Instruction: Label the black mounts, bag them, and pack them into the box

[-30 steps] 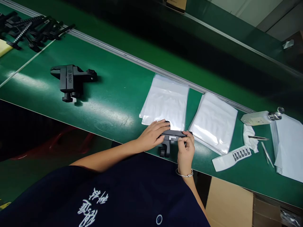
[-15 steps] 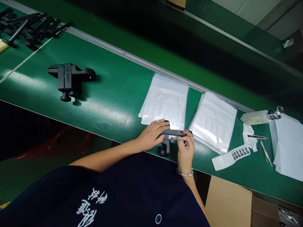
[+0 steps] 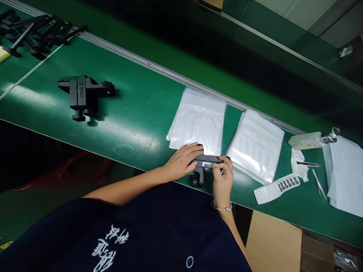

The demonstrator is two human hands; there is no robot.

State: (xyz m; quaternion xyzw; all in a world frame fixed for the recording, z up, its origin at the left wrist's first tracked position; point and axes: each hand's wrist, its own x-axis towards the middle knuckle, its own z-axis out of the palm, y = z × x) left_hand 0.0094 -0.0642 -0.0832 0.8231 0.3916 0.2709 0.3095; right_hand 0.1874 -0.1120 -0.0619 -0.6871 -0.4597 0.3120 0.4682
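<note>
A black plastic clamp [image 3: 200, 175] lies at the table's near edge, partly covered by both my hands. A small white label [image 3: 206, 164] shows on its upward side. My left hand [image 3: 180, 162] is closed over its left end, fingers together across the top. At the right end, my right hand [image 3: 223, 179] grips the body, with the thumb pressed on the surface just beside the label. Whether anything small is under that thumb is hidden. Farther left sits another black clamp [image 3: 82, 92] marked BOSCH.
Two stacks of clear plastic bags [image 3: 198, 117] lie beyond my hands. To the right are a label sheet [image 3: 268, 192], a white tissue [image 3: 295, 156], tweezers [image 3: 319, 183], a bottle [image 3: 306, 141] and white sheets [image 3: 346, 173]. Black threaded clamp parts [image 3: 34, 34] pile up far left.
</note>
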